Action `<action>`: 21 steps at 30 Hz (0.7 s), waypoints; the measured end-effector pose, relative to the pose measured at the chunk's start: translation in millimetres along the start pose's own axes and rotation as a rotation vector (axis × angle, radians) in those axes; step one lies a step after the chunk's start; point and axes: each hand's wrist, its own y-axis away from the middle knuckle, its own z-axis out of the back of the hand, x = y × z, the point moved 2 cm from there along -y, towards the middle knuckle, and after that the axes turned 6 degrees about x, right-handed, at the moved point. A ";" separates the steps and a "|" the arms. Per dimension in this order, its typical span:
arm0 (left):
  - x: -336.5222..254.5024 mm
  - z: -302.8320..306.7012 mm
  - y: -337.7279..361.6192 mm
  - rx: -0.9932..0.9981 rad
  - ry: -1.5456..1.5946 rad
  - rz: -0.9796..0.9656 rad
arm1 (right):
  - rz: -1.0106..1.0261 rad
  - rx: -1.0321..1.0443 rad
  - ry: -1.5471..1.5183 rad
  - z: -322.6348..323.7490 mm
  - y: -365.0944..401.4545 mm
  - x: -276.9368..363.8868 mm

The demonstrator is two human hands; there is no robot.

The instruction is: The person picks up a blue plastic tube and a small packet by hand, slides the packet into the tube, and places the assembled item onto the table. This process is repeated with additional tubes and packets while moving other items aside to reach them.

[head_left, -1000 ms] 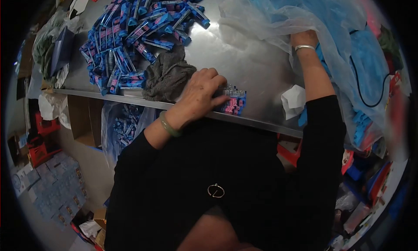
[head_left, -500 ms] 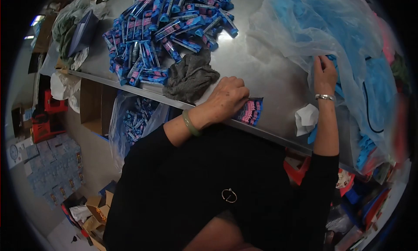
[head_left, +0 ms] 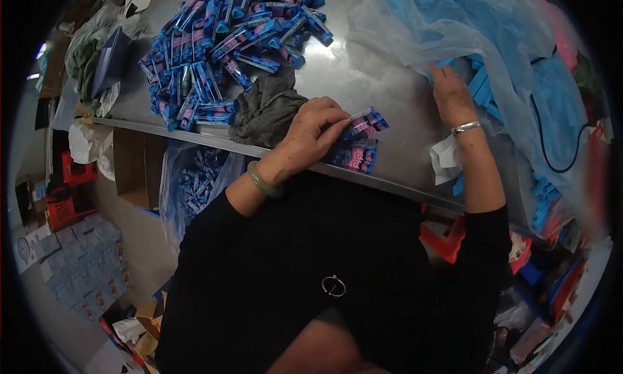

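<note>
From where I stand, the left hand (head_left: 316, 128) has thumb and forefinger together, clamped on one end of a printed sleeve (head_left: 370, 122) that sticks out past the fingertips. Held at one end only, it could bend or slip (looks thin). Sleeve stack (head_left: 360, 156) lies just bodyward of those fingers, near the table edge (head_left: 402, 192); a knuckle bump could push it off. Right hand (head_left: 452, 96): fingers curled, a blue piece (head_left: 446, 62) at their tips; can't tell if it's gripped, so a drop is possible. Loose plastic bag (head_left: 415, 30) beyond those fingers could snag them. White paper (head_left: 444, 161) sits close under that wrist, easily swept aside. Grey cloth (head_left: 267, 111) bunches just behind the left knuckles, could crowd them.
</note>
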 end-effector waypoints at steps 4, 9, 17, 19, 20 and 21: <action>2.1 1.4 1.3 -0.038 0.036 -0.021 | 0.113 -0.152 -0.042 40.7 5.7 23.1; 1.0 0.1 1.5 -0.040 0.043 -0.044 | -0.098 -0.263 -0.815 74.0 22.2 56.6; -5.9 -0.4 -2.1 -0.008 0.069 -0.042 | -0.325 -0.026 -1.769 76.8 29.6 69.0; -6.8 -1.7 -1.8 -0.019 0.084 -0.061 | -0.359 0.034 -1.800 71.6 28.1 70.7; -7.1 -2.1 -1.5 -0.029 0.098 -0.078 | -0.360 0.034 -1.800 71.1 28.1 71.8; -7.2 -2.6 -1.3 -0.029 0.098 -0.077 | -0.350 0.035 -1.754 71.0 28.1 73.1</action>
